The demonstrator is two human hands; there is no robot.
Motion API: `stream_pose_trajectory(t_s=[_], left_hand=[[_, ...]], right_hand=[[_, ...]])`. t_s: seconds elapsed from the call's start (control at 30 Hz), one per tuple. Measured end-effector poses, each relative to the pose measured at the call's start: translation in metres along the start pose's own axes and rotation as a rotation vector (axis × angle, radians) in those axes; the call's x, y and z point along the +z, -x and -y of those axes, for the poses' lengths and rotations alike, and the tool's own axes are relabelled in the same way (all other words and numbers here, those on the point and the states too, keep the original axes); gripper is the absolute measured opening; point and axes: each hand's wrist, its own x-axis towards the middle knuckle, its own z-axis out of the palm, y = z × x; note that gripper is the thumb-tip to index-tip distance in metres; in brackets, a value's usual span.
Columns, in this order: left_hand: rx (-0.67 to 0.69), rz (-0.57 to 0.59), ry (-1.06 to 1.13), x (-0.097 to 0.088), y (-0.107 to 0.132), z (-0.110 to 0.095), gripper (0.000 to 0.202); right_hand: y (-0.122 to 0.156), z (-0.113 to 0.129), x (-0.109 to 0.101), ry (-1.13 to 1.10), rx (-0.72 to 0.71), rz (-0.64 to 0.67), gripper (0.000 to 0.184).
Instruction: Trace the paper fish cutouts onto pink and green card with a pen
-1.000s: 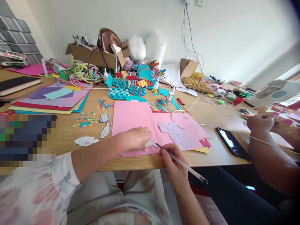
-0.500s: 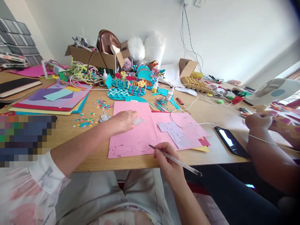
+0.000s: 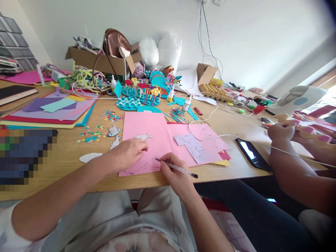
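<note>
My right hand [image 3: 175, 173] grips a pen [image 3: 181, 169], its tip at a fish outline drawn low on the pink paper [image 3: 147, 120]. My left hand [image 3: 131, 154] is over the paper's left part, fingers loosely bent, with nothing seen in them. Part of another drawn fish lies below that hand. Just above its fingers, a white fish cutout [image 3: 144, 136] rests on the paper. More fish cutouts [image 3: 114, 131] lie by the paper's left edge. A white rounded paper piece [image 3: 90, 157] is partly covered by my left forearm.
Lilac paper with drawn fish [image 3: 189, 145] lies right of centre, crossed by a white cable [image 3: 236, 135]. A phone [image 3: 252, 154] lies near the front edge, beside another person's hands [image 3: 282, 131]. Coloured sheets [image 3: 47, 115], confetti [image 3: 93, 134], glue bottles [image 3: 187, 104] and blue crafts [image 3: 128, 103] surround the work.
My left hand has come off the white fish cutout and moved down and left. The pen tip in my right hand has shifted left along the drawn fish outline.
</note>
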Motion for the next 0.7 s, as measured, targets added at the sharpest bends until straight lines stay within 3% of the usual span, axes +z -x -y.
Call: stream_pose_trajectory(t_s=[0.1, 0.27, 0.7], left_hand=[[0.021, -0.038, 0.139, 0.011, 0.02, -0.016, 0.015], [0.015, -0.119, 0.127, 0.025, 0.034, -0.028, 0.016], [0.056, -0.205, 0.14, 0.043, 0.043, -0.024, 0.023]], right_hand=[[-0.001, 0.0, 0.003, 0.02, -0.005, -0.009, 0.008], [-0.002, 0.0, 0.005, 0.024, -0.007, 0.019, 0.009], [-0.002, 0.0, 0.006, 0.06, -0.025, 0.044, 0.009]])
